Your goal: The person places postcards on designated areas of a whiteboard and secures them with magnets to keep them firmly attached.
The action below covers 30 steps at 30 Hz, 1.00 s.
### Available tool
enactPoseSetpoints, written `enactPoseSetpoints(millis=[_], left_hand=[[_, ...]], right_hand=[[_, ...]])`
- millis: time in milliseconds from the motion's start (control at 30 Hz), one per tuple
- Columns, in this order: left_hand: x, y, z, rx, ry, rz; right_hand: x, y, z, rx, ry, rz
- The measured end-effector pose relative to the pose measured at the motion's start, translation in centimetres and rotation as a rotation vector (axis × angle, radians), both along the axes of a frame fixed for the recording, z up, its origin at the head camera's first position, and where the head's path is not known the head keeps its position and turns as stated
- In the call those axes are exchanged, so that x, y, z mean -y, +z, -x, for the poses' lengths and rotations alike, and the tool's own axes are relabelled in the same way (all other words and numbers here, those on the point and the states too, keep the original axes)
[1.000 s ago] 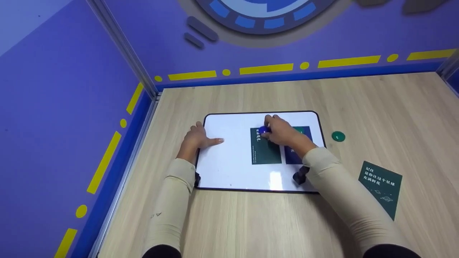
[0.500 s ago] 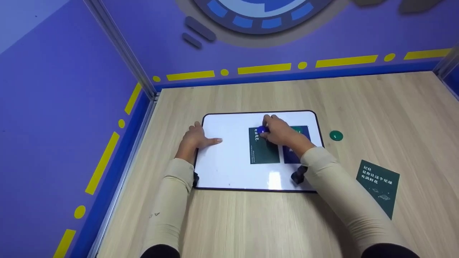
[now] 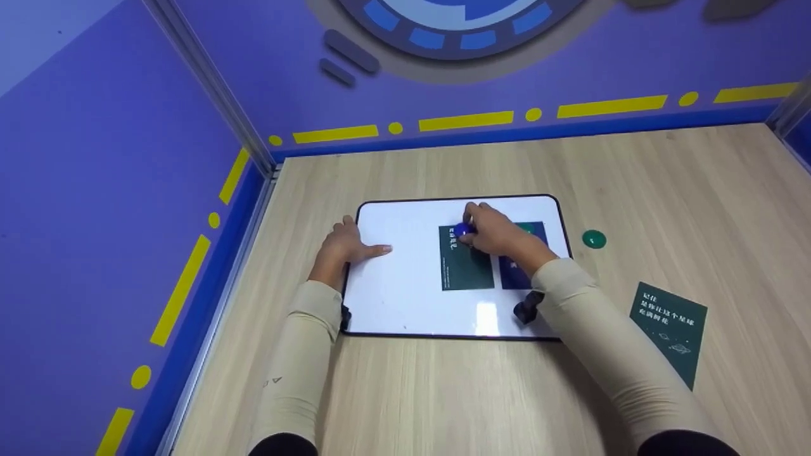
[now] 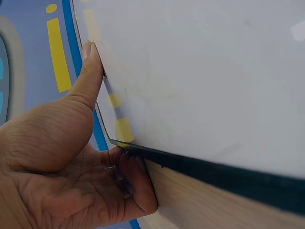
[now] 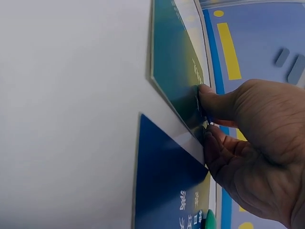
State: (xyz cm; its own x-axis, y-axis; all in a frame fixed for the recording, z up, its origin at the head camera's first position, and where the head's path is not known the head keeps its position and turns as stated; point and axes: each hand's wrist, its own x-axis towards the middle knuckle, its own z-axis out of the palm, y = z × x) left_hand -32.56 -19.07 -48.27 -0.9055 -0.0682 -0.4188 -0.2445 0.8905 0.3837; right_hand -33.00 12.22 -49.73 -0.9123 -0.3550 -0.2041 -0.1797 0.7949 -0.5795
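White, glossy whiteboard (image 3: 405, 285), black-edged, centre frame; its surface stretches between left hand (image 3: 343, 247) and green card (image 3: 469, 272). Left thumb lies straight, fingers bent round the left edge. Right hand (image 3: 495, 232): thumb and fingertips pinch blue disc (image 3: 460, 230) on the card's top. Lower right, on woodgrain table (image 3: 405, 392): planet-printed card (image 3: 675, 332) lettered 记住.

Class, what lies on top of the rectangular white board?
A dark green printed card, a dark blue printed card bearing a round green disc, and a round blue disc pinched by the right hand. In the head view, that hand and forearm hide parts of both cards.
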Motion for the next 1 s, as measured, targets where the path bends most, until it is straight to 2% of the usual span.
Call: enactPoseSetpoints(millis=[233, 433, 667, 1000], left_hand=[[0.23, -0.38, -0.01, 0.013, -0.009, 0.023], [0.20, -0.20, 0.24, -0.009, -0.018, 0.024], [0.14, -0.11, 0.21, 0.000, -0.032, 0.040], [0.00, 0.01, 0.18, 0.003, -0.007, 0.026]], right_hand=[[0.10, -0.23, 0.01, -0.010, 0.030, -0.018], [-0.01, 0.09, -0.01, -0.017, 0.009, -0.002], [-0.08, -0.07, 0.07, -0.001, 0.003, 0.005], [-0.03, -0.16, -0.04, -0.009, -0.011, 0.019]])
